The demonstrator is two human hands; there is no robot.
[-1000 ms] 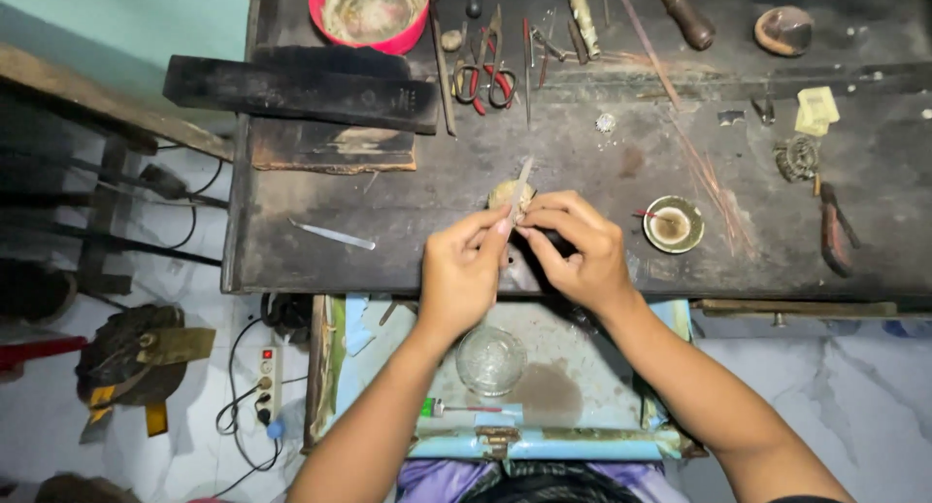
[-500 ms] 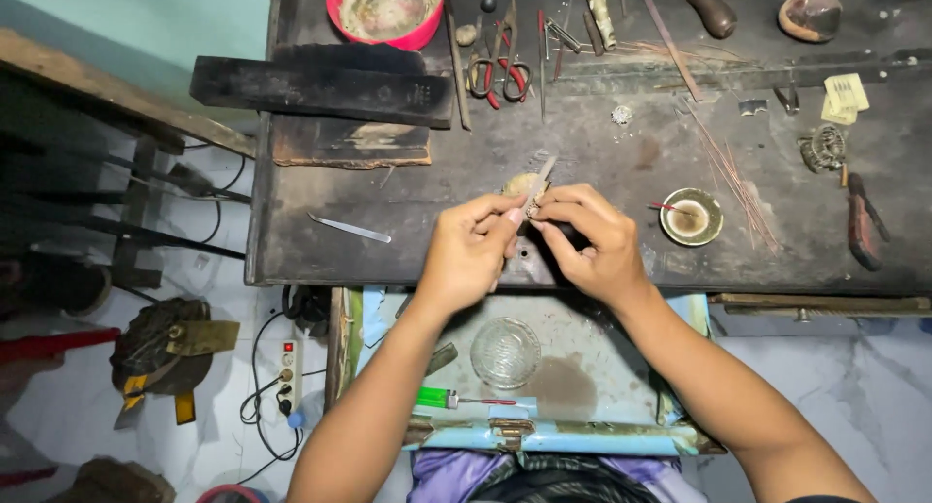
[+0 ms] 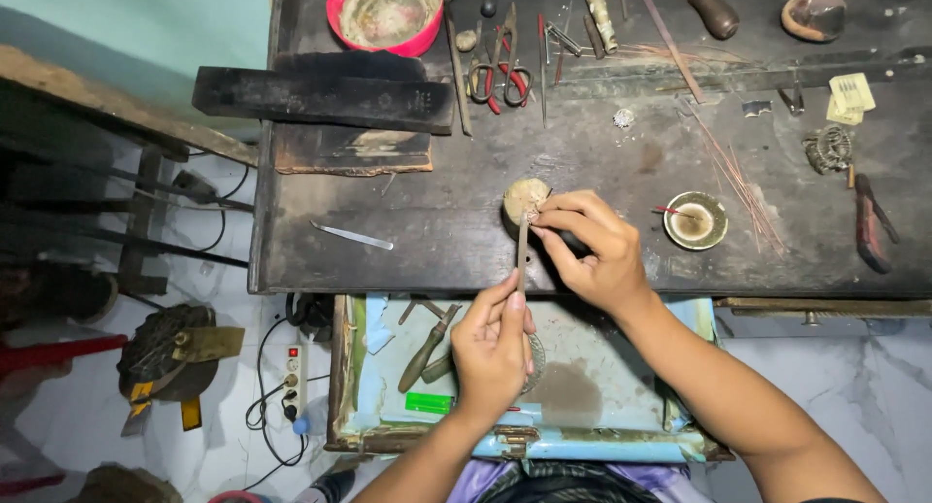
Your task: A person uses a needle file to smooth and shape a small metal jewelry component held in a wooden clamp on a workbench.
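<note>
My left hand (image 3: 497, 340) pinches the lower end of a thin metal tool (image 3: 522, 251), which points up toward a round tan block (image 3: 521, 198) on the dark workbench (image 3: 427, 241). My right hand (image 3: 594, 246) rests just right of the block, fingertips pressed on a tiny pale piece (image 3: 533, 215) at the tool's tip. Most of that piece is hidden by my fingers.
A small dish (image 3: 696, 220) sits right of my right hand, with thin copper wires (image 3: 733, 173) beyond. Red-handled scissors (image 3: 499, 71), a pink bowl (image 3: 385, 14), black bars (image 3: 325, 97) and a flat metal strip (image 3: 351, 236) lie on the bench. An open drawer (image 3: 582, 386) holds tools.
My left hand has dropped down off the bench toward the drawer, now holding the thin tool by its lower end. My right hand stays at the block.
</note>
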